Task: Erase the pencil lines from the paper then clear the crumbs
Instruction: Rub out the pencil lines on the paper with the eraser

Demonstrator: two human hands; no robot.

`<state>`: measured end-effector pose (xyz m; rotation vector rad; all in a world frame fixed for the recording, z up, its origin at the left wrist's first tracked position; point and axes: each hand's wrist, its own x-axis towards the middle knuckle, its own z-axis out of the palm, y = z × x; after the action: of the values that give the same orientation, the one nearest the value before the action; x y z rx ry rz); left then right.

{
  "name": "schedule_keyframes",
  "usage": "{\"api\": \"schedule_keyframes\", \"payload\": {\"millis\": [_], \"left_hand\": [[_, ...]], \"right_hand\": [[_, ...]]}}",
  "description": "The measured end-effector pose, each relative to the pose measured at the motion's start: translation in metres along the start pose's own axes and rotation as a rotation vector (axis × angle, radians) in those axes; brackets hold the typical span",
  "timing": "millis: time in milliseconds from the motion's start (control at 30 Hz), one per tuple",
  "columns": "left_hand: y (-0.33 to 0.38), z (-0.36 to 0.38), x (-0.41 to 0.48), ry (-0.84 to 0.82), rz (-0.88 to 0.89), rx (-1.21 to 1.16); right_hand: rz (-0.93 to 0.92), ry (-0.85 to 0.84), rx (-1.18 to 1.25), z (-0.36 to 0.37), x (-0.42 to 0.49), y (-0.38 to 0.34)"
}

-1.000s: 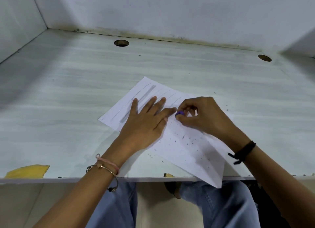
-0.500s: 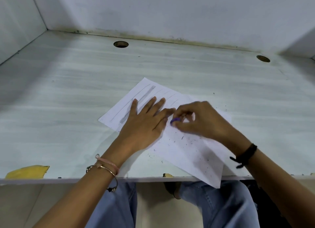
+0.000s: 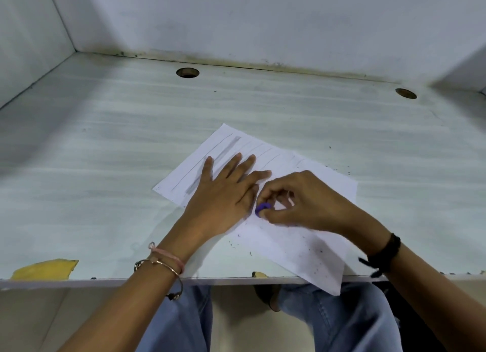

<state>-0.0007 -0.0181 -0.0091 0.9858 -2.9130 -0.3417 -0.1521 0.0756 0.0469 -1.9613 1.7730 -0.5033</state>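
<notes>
Since only the head view is on record, all items are listed from it.

**Paper** (image 3: 294,246): one white sheet, lying askew on the pale desk (image 3: 105,167) near the front edge, with its near corner hanging past that edge.

**Left hand** (image 3: 226,194): flat on the sheet, fingers straight and spread. It grips nothing and pins the paper down.

**Right hand** (image 3: 305,201): fingers curled, with thumb and fingertips pinching a small purple eraser (image 3: 262,209). The eraser sits on the paper just beside the left hand's little-finger side.

**Pencil lines, remaining:** one broad grey band (image 3: 214,163) and several thin strokes (image 3: 263,151) on the far left part of the sheet, partly under the left fingers.

**Pencil lines, cleared:** the near and right parts of the sheet show no strokes that can be made out.

**Eraser crumbs** (image 3: 319,251): dark specks scattered over the near half of the paper. More lie on the desk beside its near-left edge and off its far right corner.

**Progress, as a judgement:** erasing looks about half done, working from the near right side toward the far left. The broad band is likely the heaviest part left. Clearing the crumbs has not been started.

**Other:**
- Bracelets (image 3: 163,262) on the left wrist.
- A black band (image 3: 385,251) on the right wrist.
- A yellow patch (image 3: 44,269) at the desk's front edge.
- Two round holes (image 3: 187,72) near the back wall.
</notes>
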Motion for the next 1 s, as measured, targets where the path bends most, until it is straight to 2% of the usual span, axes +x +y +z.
{"api": "schedule_keyframes", "payload": {"millis": [133, 167, 300, 400, 600, 667, 733, 800, 933, 1000], "left_hand": [[0.0, 0.0, -0.001, 0.033, -0.005, -0.057], [0.001, 0.0, -0.002, 0.037, -0.004, -0.063], [0.0, 0.001, 0.0, 0.067, -0.012, -0.116], [-0.001, 0.0, 0.002, 0.195, 0.009, -0.125], [0.009, 0.003, 0.027, 0.419, 0.037, -0.041], [0.009, 0.006, 0.032, 0.39, 0.04, -0.11], [0.007, 0.008, 0.034, 0.273, 0.038, -0.172], [0.005, 0.011, 0.034, 0.19, 0.022, -0.136], [0.007, 0.011, 0.035, 0.136, 0.034, -0.037], [0.007, 0.011, 0.034, 0.125, 0.024, -0.019]], "right_hand": [[0.194, 0.305, 0.026, -0.01, 0.01, 0.029], [0.217, 0.334, 0.049, -0.007, 0.01, 0.032], [0.224, 0.31, 0.18, -0.004, 0.001, 0.036], [0.241, 0.314, 0.294, -0.007, -0.007, 0.038], [0.243, 0.305, 0.283, -0.003, -0.014, 0.035], [0.242, 0.303, 0.25, -0.004, -0.012, 0.036], [0.255, 0.339, 0.209, -0.005, -0.007, 0.036], [0.238, 0.347, 0.151, -0.002, -0.005, 0.03], [0.089, 0.179, 0.093, 0.005, -0.015, 0.012], [0.119, 0.242, 0.035, -0.004, -0.008, 0.021]]}}
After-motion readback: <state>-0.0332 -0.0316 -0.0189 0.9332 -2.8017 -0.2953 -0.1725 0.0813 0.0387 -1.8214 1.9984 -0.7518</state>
